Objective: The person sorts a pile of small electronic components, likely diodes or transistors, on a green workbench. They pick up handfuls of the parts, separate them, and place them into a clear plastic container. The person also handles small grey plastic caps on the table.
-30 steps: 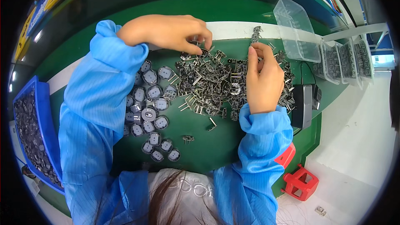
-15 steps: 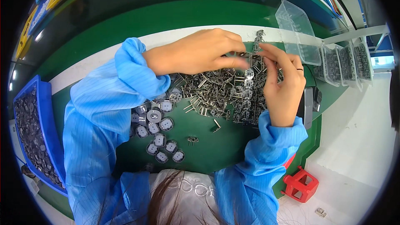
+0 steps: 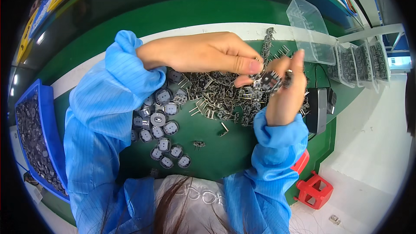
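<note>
Above a heap of small circuit boards with metal pins (image 3: 216, 93), both my hands come together. My left hand (image 3: 216, 54) is closed, thumb and fingers pinching the edge of a dark strip of circuit boards (image 3: 269, 81). My right hand (image 3: 289, 89) curls round the strip from the other side, its thumb pointing up; some of its fingers are hidden behind the boards. A column of stacked boards (image 3: 268, 39) rises just beyond the hands. Left of the heap lie several round, dark-rimmed casings with pale faces (image 3: 164, 144). One single board (image 3: 199, 144) and a small pin piece (image 3: 224, 129) lie apart on the green table.
A blue tray (image 3: 51, 134) full of dark parts stands at the left. On the right are a clear bin (image 3: 310, 21), several clear bins of boards (image 3: 356, 63) and a black device (image 3: 318, 110). A red stool (image 3: 315, 190) stands on the floor.
My right hand has turned, thumb now up, and moved slightly left and lower. My left hand's thumb has closed in, and the strip of boards is now tilted between the hands.
</note>
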`<move>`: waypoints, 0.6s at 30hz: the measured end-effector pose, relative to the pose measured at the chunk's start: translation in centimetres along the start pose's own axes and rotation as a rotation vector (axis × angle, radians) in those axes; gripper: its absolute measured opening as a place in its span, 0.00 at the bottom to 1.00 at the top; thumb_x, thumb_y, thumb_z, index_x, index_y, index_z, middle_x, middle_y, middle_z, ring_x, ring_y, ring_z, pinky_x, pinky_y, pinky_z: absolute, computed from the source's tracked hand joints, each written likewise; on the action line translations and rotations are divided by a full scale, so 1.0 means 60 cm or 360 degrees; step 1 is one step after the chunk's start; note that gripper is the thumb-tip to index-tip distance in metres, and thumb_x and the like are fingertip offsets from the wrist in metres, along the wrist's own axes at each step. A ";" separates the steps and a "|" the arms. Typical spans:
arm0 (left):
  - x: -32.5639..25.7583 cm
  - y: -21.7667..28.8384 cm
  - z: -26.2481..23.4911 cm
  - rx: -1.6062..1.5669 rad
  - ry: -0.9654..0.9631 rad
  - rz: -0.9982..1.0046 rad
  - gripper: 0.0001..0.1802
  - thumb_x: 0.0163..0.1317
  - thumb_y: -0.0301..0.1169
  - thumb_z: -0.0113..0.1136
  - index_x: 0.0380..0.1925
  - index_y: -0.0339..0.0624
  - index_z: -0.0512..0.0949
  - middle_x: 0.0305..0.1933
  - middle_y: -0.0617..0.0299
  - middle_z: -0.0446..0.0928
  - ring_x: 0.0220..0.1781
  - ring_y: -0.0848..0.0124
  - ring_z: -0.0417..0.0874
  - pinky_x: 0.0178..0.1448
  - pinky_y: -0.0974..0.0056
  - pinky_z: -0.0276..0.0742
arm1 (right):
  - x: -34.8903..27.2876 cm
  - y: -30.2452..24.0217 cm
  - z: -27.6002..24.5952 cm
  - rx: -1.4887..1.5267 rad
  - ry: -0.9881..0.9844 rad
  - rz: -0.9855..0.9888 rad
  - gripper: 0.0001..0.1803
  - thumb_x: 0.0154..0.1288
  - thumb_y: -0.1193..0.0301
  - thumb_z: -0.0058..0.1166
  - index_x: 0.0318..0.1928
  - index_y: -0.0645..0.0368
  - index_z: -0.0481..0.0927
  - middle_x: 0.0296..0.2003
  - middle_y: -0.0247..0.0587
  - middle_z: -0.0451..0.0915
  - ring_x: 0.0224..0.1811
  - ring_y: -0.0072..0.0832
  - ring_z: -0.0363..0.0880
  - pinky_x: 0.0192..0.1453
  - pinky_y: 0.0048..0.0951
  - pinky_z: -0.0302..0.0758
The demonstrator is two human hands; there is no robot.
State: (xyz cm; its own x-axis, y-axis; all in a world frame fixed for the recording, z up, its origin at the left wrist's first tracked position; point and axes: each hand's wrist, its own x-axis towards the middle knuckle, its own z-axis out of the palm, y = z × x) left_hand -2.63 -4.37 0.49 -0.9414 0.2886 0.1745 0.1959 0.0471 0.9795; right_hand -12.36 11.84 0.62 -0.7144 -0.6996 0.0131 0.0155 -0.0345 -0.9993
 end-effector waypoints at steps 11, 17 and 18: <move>-0.001 0.014 0.043 0.1095 0.0577 0.0231 0.17 0.67 0.33 0.46 0.23 0.32 0.69 0.24 0.54 0.67 0.26 0.61 0.69 0.34 0.60 0.66 | -0.014 0.015 0.026 -0.0919 0.0316 -0.0746 0.34 0.71 0.49 0.25 0.21 0.63 0.70 0.14 0.35 0.64 0.18 0.23 0.64 0.23 0.27 0.58; 0.000 0.014 0.024 0.0345 0.0030 0.0020 0.20 0.69 0.37 0.41 0.22 0.32 0.67 0.23 0.54 0.66 0.27 0.61 0.69 0.34 0.61 0.65 | -0.009 0.011 0.011 -0.0462 0.0158 -0.0305 0.39 0.73 0.51 0.18 0.11 0.61 0.68 0.09 0.33 0.63 0.15 0.20 0.62 0.22 0.23 0.56; 0.001 0.016 0.019 0.0286 -0.0062 -0.0018 0.21 0.69 0.38 0.41 0.22 0.32 0.67 0.23 0.54 0.66 0.27 0.61 0.69 0.34 0.61 0.65 | -0.004 0.015 0.004 -0.0353 0.0093 -0.0261 0.40 0.73 0.51 0.17 0.11 0.61 0.68 0.09 0.32 0.63 0.15 0.20 0.62 0.22 0.22 0.56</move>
State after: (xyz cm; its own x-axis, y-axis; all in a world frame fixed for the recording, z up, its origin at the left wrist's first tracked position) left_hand -2.18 -3.23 1.33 -0.9333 0.3236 0.1558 0.2343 0.2199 0.9470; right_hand -12.00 11.78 -0.25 -0.7341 -0.6548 0.1799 -0.2529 0.0177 -0.9673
